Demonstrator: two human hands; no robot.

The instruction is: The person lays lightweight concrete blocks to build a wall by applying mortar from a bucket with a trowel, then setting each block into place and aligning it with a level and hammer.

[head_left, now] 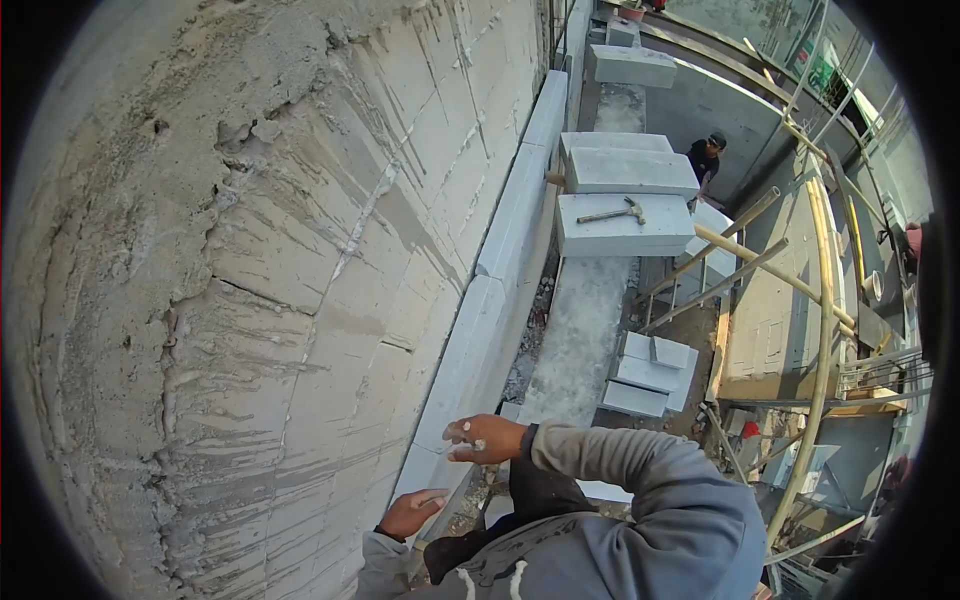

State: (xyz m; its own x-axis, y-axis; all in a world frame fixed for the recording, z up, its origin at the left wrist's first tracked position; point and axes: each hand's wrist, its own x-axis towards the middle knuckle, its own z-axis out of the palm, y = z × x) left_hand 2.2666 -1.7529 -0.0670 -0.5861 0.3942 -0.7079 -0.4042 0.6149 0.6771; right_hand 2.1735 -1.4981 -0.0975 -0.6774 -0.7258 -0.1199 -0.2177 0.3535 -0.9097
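Observation:
My left hand (413,513) lies at the near end of a row of pale concrete blocks (462,365), its fingers stretched out and nothing in them. My right hand (485,438) is over the same row, slightly farther forward. White patches mark its fingers, which are apart and hold nothing I can see. Whether either hand presses on the blocks cannot be made out. Farther ahead, a claw hammer (612,213) rests on top of a large pale block (620,240), out of reach of both hands.
A rough mortar-streaked wall (330,270) rises on the left. Below runs a whitish plank (580,330). More blocks (652,372) are stacked lower down. Bamboo poles (826,330) cross the right side. Another person (704,163) stands below, beyond the hammer.

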